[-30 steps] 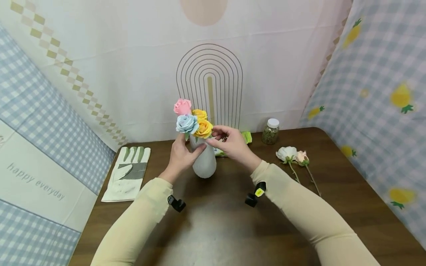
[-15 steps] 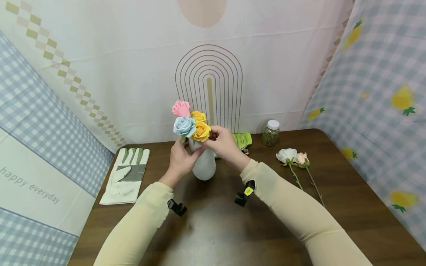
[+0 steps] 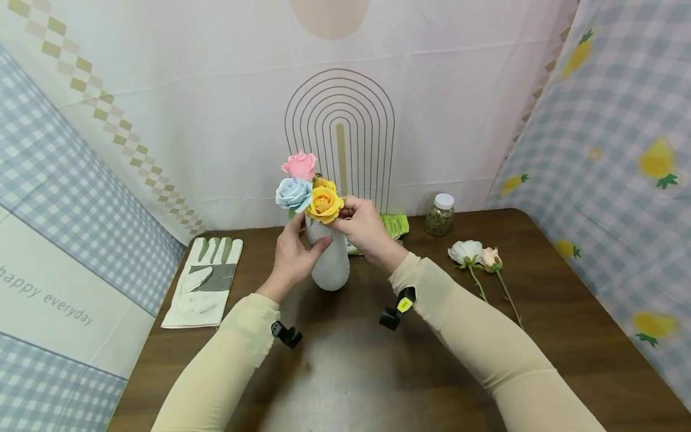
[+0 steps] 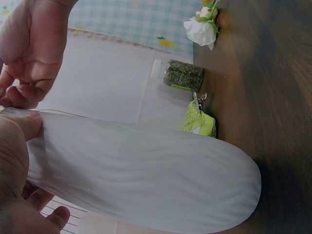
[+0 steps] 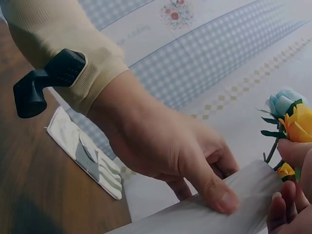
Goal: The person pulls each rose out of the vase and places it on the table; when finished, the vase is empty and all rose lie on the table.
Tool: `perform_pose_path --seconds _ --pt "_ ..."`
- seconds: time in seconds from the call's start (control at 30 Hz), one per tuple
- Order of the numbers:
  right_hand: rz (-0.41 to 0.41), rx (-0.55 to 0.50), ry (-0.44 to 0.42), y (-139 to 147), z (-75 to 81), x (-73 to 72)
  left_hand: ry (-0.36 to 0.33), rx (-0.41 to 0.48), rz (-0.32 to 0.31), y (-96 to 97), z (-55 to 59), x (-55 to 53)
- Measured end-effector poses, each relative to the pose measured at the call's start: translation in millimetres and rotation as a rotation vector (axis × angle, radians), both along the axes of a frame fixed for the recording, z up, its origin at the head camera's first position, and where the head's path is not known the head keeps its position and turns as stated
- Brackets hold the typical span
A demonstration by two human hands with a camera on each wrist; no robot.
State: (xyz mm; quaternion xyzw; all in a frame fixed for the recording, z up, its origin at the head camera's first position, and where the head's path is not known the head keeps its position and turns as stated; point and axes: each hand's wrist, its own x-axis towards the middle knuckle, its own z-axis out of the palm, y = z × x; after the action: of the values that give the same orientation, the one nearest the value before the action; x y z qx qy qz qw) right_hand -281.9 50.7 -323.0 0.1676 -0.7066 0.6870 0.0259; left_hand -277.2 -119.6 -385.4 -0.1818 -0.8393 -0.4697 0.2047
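Observation:
A tall white vase point(image 3: 332, 267) stands upright on the table, and my left hand point(image 3: 291, 258) grips it just below the mouth. The left thumb lies across the vase's near side, as the right wrist view also shows. Out of the mouth rise a pink rose point(image 3: 300, 165), a light blue rose point(image 3: 294, 195) and a large yellow rose point(image 3: 324, 205). Another yellow rose point(image 3: 326, 184) is partly hidden behind the large one. My right hand point(image 3: 368, 231) pinches the large yellow rose just under its bloom; the stem is mostly hidden there.
A white-and-green work glove point(image 3: 202, 285) lies at the left. Behind the vase is a green packet point(image 3: 396, 225), partly covered. To the right stand a white-lidded jar point(image 3: 439, 216) of green bits and, nearer, a white rose point(image 3: 465, 252) and a peach rose point(image 3: 490, 258) lying down.
My right hand has shifted left with the large yellow rose. The blue rose has moved left and slightly up, and the pink rose stands higher. My left hand stays on the vase.

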Motion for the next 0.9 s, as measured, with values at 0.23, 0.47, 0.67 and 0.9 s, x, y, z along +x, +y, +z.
perform_pose_path --seconds 0.23,0.47,0.67,0.9 --pt "0.015 0.051 0.064 5.1 -3.2 -1.6 -0.009 -0.012 -0.005 -0.7 -1.2 0.6" --pt "0.013 0.045 0.102 8.6 -6.4 -7.5 -0.004 -0.02 -0.009 1.5 -1.2 -0.3" --pt "-0.023 0.002 0.146 13.3 -9.3 -12.6 0.026 -0.016 -0.011 2.4 -2.9 -0.7" --pt "-0.032 0.1 0.268 12.1 -8.3 -14.4 0.035 0.007 -0.011 0.9 -1.9 -1.4"
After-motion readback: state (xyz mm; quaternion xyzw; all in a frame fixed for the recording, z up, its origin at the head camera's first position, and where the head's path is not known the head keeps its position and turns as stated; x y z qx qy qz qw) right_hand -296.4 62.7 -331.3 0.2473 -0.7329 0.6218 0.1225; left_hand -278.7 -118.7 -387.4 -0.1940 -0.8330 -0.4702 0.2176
